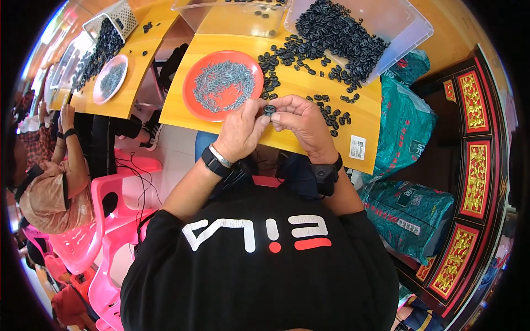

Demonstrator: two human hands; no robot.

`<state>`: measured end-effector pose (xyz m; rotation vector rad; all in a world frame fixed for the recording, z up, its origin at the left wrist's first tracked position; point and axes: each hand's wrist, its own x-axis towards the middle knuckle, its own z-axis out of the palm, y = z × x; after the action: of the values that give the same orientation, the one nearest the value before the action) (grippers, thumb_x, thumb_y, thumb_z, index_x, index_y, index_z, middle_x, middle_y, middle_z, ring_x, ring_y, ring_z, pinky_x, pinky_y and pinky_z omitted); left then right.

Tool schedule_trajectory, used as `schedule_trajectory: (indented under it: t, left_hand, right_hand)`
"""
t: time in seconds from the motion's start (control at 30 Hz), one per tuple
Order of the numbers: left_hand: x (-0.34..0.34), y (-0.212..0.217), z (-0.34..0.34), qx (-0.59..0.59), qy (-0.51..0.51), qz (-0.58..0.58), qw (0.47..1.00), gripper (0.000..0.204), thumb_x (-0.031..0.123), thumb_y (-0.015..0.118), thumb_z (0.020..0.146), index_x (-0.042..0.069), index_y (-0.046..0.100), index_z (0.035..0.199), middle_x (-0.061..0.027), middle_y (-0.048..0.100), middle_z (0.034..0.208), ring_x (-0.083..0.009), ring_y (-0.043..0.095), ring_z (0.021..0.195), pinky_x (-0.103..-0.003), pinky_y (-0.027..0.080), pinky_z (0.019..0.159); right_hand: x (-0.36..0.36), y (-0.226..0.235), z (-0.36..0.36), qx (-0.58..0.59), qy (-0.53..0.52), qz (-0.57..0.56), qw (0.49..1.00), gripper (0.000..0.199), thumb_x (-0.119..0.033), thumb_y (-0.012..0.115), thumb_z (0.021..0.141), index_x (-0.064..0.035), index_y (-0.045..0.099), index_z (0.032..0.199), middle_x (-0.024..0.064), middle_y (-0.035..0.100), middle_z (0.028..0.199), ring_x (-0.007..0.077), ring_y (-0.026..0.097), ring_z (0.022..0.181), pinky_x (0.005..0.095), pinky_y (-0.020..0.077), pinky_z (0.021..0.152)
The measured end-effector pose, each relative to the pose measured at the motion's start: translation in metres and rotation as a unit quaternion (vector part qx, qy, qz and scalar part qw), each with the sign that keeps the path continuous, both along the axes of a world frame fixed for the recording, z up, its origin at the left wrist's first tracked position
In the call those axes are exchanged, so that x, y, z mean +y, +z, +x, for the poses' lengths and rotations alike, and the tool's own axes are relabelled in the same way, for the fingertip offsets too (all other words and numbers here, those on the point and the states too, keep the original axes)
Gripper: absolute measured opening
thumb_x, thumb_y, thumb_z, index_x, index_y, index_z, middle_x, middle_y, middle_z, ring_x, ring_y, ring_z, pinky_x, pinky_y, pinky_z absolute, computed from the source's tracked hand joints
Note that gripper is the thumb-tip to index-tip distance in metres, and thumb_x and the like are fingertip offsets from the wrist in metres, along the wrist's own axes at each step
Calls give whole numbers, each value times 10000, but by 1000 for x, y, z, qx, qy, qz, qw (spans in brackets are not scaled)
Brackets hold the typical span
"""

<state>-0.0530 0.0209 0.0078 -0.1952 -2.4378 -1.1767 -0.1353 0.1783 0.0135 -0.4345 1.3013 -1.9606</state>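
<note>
Between the fingertips of both hands is a small black oval plastic piece (pixel 269 109) with openings in it, held over the table's near edge. My left hand (pixel 241 129) pinches it from the left, thumb and forefinger closed. From the other side my right hand (pixel 302 122) grips it with thumb and forefinger. Just beyond my left hand, a red plate (pixel 190 83) carries many thin silvery metal pieces (pixel 226 83). Loose black plastic pieces (pixel 335 117) lie on the yellow table (pixel 221 43) beside my right hand.
A clear plastic bin (pixel 406 41) lies at the back right, black pieces spilling from it. Another clear tray (pixel 221 21) stands at the far edge. Green sacks (pixel 406 215) and a carved cabinet (pixel 473 149) are on the right. Pink chairs (pixel 102 220) and a seated person (pixel 61 187) are left.
</note>
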Motion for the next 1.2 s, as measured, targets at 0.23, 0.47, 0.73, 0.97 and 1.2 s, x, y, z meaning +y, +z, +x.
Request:
schedule_trajectory:
  t: [0.23, 0.47, 0.73, 0.97, 1.2]
  left_hand:
    - [1, -8, 1, 23, 17, 37, 999, 219, 96, 551, 860, 2, 494, 1049, -178, 581, 783, -348, 602, 712, -394, 474, 612]
    - [2, -4, 4, 33, 22, 61, 997, 225, 94, 541, 861, 2, 495, 1060, -177, 589, 802, -348, 606, 725, -389, 476, 621]
    - [4, -3, 4, 59, 35, 24, 997, 232, 104, 549, 862, 3, 500, 1065, -170, 576, 803, -337, 596, 716, -385, 472, 618]
    - [6, -4, 4, 74, 46, 3, 996, 243, 106, 545, 861, 2, 500, 1075, -170, 566, 793, -337, 585, 700, -388, 465, 613]
    - [5, -3, 6, 79, 41, 25, 996, 213, 107, 522, 878, 2, 500, 1062, -178, 571, 803, -352, 588, 715, -390, 468, 626]
  right_hand:
    - [-3, 8, 7, 58, -5, 16, 998, 278, 0, 618, 816, 25, 602, 1093, 40, 632, 889, 89, 577, 776, 215, 466, 719]
    - [-5, 10, 11, 107, -6, 6, 994, 321, 10, 607, 828, 32, 583, 1148, 23, 608, 867, 85, 562, 780, 211, 451, 734]
    - [-4, 11, 12, 93, -7, -2, 996, 304, -3, 593, 845, 31, 591, 1147, 12, 600, 844, 79, 551, 743, 211, 453, 710]
    - [-7, 14, 17, 91, -37, 10, 995, 281, -16, 575, 849, 17, 615, 1125, -5, 612, 835, 54, 525, 707, 189, 438, 668]
    - [-7, 20, 23, 127, -55, 35, 990, 285, 3, 586, 851, 37, 597, 1134, 35, 634, 870, 80, 582, 749, 210, 476, 705]
